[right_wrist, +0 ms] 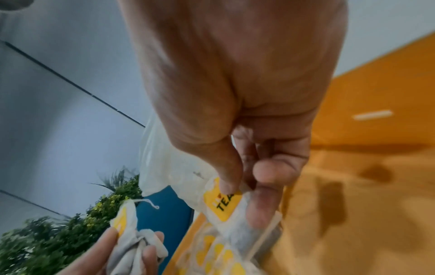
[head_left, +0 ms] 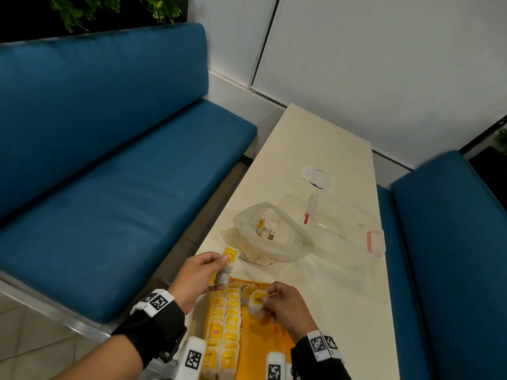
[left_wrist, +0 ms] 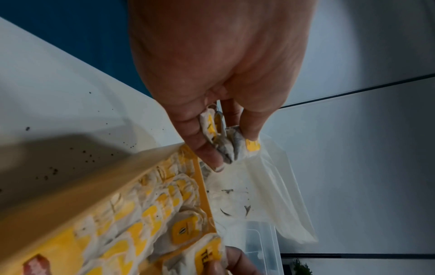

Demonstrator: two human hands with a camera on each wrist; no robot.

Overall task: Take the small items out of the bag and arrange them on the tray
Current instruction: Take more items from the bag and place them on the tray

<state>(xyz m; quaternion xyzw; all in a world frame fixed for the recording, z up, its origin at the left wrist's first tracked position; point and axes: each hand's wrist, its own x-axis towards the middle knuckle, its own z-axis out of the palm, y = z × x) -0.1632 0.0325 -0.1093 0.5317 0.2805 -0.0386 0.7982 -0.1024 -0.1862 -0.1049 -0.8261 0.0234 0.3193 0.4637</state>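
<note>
Both wrists have black straps (head_left: pixel 149 327) with white blocks (head_left: pixel 193 357) covered in black-and-white square tag markers, bare hands otherwise.

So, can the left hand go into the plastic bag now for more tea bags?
Probably not yet. The plastic bag stands open just beyond the left hand with nothing between them, but that hand's grip is already full of tea bags. It should set those on the orange tray first.
</note>
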